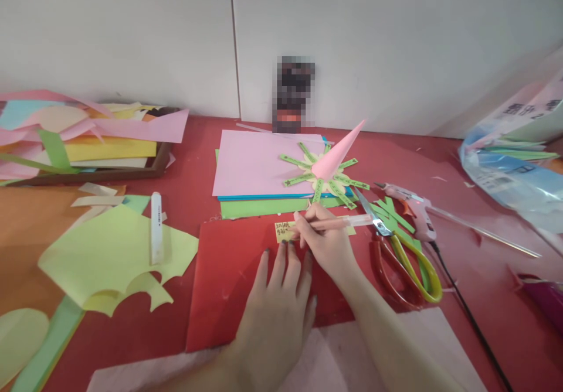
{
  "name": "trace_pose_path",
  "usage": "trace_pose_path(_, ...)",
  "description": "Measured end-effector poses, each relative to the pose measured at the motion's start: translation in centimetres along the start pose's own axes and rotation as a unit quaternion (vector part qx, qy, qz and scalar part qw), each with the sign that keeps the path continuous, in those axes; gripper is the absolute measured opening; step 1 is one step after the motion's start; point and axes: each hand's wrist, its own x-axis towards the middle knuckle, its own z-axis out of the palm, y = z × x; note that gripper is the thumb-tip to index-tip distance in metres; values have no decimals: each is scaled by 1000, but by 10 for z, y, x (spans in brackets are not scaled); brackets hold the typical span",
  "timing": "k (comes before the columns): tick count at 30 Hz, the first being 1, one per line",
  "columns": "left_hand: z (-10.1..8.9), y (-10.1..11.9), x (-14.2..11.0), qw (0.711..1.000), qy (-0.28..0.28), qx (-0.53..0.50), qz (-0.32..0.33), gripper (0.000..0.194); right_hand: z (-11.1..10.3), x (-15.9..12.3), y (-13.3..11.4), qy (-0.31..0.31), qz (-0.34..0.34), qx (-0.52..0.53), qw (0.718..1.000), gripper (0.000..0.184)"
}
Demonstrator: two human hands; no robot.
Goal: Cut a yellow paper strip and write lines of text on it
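Note:
My right hand (328,242) grips a pink pen (347,222) and its tip rests on a small yellow paper strip (285,231) with handwriting on it. The strip lies on a red sheet (220,286). My left hand (277,313) lies flat on the red sheet with fingers stretched, its fingertips touching the strip's lower edge. Just beyond stands a pink paper cone (339,152) on a cream disc ringed with green strips (303,178).
Scissors with green and red handles (409,260), a pink glue gun (416,210) with black cord, loose green strips, stacked pink, blue and green sheets (259,166), a white marker (156,228) on cut yellow-green paper, a tray of coloured paper at left, plastic bags at right.

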Motion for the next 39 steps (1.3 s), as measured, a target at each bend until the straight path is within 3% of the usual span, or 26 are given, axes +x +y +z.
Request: trace_pose_path(39,0,0,0,1000,-12,1,3,43,-1,0,-1,32,7,-5,999,31)
